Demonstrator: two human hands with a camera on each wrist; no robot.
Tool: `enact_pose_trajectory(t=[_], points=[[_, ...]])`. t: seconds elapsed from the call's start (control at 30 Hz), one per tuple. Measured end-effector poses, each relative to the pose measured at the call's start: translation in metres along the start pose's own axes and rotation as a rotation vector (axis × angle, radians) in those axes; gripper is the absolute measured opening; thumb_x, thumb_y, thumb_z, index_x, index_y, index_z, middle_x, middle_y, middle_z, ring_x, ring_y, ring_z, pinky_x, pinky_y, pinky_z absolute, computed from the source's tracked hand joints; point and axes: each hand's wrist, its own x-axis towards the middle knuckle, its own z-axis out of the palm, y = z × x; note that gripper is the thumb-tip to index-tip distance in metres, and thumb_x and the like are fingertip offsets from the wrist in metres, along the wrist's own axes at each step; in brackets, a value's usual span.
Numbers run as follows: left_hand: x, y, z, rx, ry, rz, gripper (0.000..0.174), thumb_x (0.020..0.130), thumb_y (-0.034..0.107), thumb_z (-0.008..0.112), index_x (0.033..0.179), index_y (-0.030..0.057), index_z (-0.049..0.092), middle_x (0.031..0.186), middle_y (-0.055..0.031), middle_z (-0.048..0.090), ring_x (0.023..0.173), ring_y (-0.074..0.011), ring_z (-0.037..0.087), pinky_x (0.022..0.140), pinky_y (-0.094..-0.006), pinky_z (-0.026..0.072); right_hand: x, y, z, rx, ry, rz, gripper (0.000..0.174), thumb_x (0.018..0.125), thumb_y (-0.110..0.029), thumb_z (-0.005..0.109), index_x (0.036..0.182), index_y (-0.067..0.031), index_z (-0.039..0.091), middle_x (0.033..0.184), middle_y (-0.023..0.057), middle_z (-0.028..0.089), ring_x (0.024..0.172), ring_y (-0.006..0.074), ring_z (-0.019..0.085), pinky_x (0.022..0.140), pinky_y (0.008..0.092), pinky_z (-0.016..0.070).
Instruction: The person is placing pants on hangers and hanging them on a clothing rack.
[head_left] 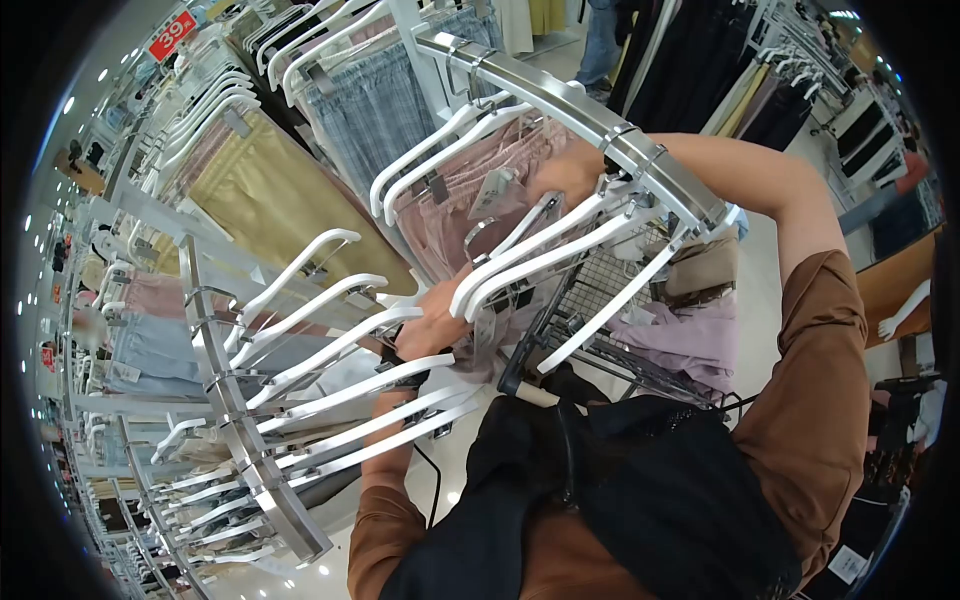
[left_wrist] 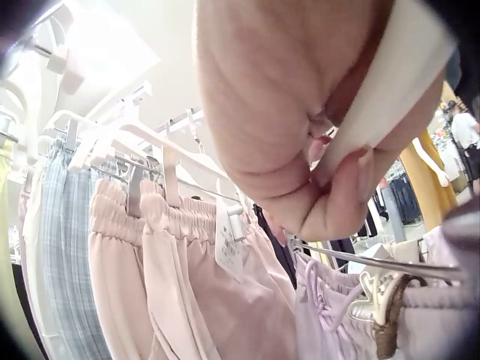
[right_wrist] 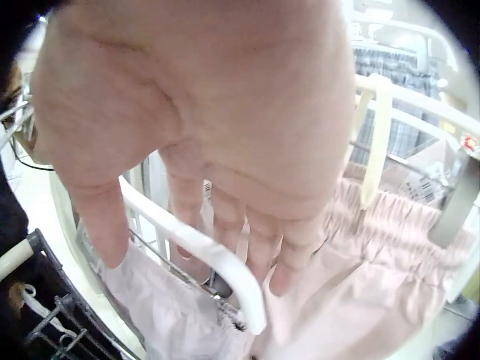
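Note:
In the left wrist view my left hand [left_wrist: 300, 135] curls its fingers round a white hanger [left_wrist: 394, 75]. Lavender trousers [left_wrist: 330, 292] with a drawstring hang below it, beside pale pink trousers [left_wrist: 202, 300] with a gathered waist and a paper tag [left_wrist: 229, 247]. My right hand [right_wrist: 217, 127] reaches down with fingers extended and thumb apart. The curved end of a white hanger [right_wrist: 225, 270] passes between its thumb and fingers. Pink trousers [right_wrist: 382, 292] hang at its fingertips. In the head view the left hand [head_left: 435, 318] is lower than the right hand [head_left: 572, 175].
A metal rail [head_left: 570, 105] crosses above the hands, with several white hangers on it. Another rail [head_left: 235, 420] with hangers stands at the left. Yellow trousers [head_left: 280, 190] hang behind. A wire cart [head_left: 610, 290] with lavender clothes [head_left: 690, 340] stands close to the body.

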Motion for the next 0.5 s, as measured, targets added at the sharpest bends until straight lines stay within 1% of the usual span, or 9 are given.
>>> enact_pose_trajectory(t=[0.13, 0.17, 0.23, 0.27, 0.33, 0.4, 0.43, 0.47, 0.5], points=[[-0.001, -0.029, 0.03, 0.192, 0.043, 0.181, 0.029, 0.081, 0.01, 0.065, 0.108, 0.0046, 0.06, 0.092, -0.0198, 0.062, 0.084, -0.0399, 0.062, 0.069, -0.0481, 0.051, 0.005, -0.001, 0.004, 0.048, 0.005, 0.038, 0.035, 0.08, -0.025, 0.072, 0.1, 0.0022, 0.065, 0.095, 0.0205, 0.065, 0.091, 0.0336, 0.064, 0.078, 0.0412, 0.0493], [0.003, -0.034, 0.035, 0.172, 0.017, 0.136, 0.028, 0.084, 0.012, 0.063, 0.112, 0.0057, 0.06, 0.093, -0.0214, 0.062, 0.082, -0.0416, 0.062, 0.068, -0.0489, 0.0506, 0.005, 0.002, 0.003, 0.052, 0.005, 0.036, 0.035, 0.08, -0.025, 0.072, 0.1, 0.0022, 0.065, 0.095, 0.0205, 0.065, 0.091, 0.0336, 0.064, 0.078, 0.0412, 0.0493], [0.011, -0.028, 0.033, 0.177, 0.091, 0.104, 0.026, 0.081, 0.011, 0.063, 0.107, 0.0063, 0.062, 0.097, -0.0189, 0.062, 0.083, -0.04, 0.062, 0.067, -0.0474, 0.0516, 0.002, 0.01, 0.002, 0.074, 0.201, 0.056, 0.028, 0.078, -0.024, 0.071, 0.09, 0.0006, 0.067, 0.087, 0.0185, 0.066, 0.082, 0.0328, 0.065, 0.072, 0.041, 0.0496], [0.015, -0.022, 0.029, 0.181, 0.169, 0.075, 0.025, 0.078, 0.01, 0.063, 0.103, 0.0069, 0.063, 0.101, -0.0164, 0.061, 0.083, -0.0383, 0.063, 0.067, -0.0458, 0.0527, -0.004, -0.001, -0.006, 0.076, 0.202, 0.059, 0.028, 0.078, -0.024, 0.071, 0.09, 0.0006, 0.067, 0.087, 0.0185, 0.066, 0.082, 0.0328, 0.065, 0.072, 0.041, 0.0496], [0.016, -0.01, 0.02, 0.144, 0.217, 0.04, 0.027, 0.076, 0.007, 0.063, 0.103, 0.0071, 0.062, 0.104, -0.0147, 0.06, 0.082, -0.0379, 0.063, 0.066, -0.0447, 0.0526, -0.022, -0.024, -0.025, -0.059, 0.502, 0.212, 0.024, 0.077, -0.024, 0.07, 0.083, -0.0005, 0.066, 0.079, 0.0161, 0.065, 0.075, 0.0323, 0.064, 0.067, 0.0403, 0.0494], [0.016, -0.004, 0.009, 0.191, 0.322, 0.102, 0.033, 0.073, 0.005, 0.064, 0.106, 0.0065, 0.061, 0.105, -0.0142, 0.06, 0.084, -0.0378, 0.062, 0.07, -0.0457, 0.052, -0.027, -0.02, -0.028, -0.183, 0.568, 0.204, 0.025, 0.078, -0.025, 0.069, 0.082, -0.0006, 0.065, 0.076, 0.0157, 0.063, 0.073, 0.0319, 0.063, 0.067, 0.0402, 0.0493], [0.017, 0.011, -0.003, 0.11, 0.24, -0.012, 0.037, 0.071, 0.002, 0.065, 0.107, 0.0046, 0.059, 0.109, -0.0128, 0.059, 0.089, -0.0377, 0.061, 0.073, -0.0456, 0.0516, -0.027, -0.002, -0.023, -0.249, 0.687, 0.127, 0.027, 0.077, -0.026, 0.07, 0.082, -0.0001, 0.064, 0.076, 0.0161, 0.062, 0.071, 0.0315, 0.062, 0.067, 0.0401, 0.0491], [0.015, 0.011, -0.001, 0.111, 0.24, -0.007, 0.037, 0.071, 0.002, 0.065, 0.107, 0.0046, 0.059, 0.109, -0.0128, 0.059, 0.089, -0.0377, 0.061, 0.073, -0.0456, 0.0516, -0.028, 0.02, -0.019, -0.316, 0.805, 0.048, 0.029, 0.077, -0.027, 0.07, 0.081, 0.0005, 0.063, 0.076, 0.0166, 0.062, 0.07, 0.0311, 0.061, 0.066, 0.04, 0.0488], [0.012, 0.008, 0.004, 0.074, 0.339, -0.01, 0.037, 0.071, 0.0, 0.065, 0.108, 0.0042, 0.058, 0.111, -0.013, 0.059, 0.09, -0.0374, 0.062, 0.075, -0.0449, 0.0516, -0.031, 0.049, -0.016, 0.411, 0.749, -0.058, 0.031, 0.076, -0.027, 0.07, 0.084, 0.0023, 0.062, 0.076, 0.0191, 0.06, 0.069, 0.0325, 0.059, 0.066, 0.0404, 0.0481]])
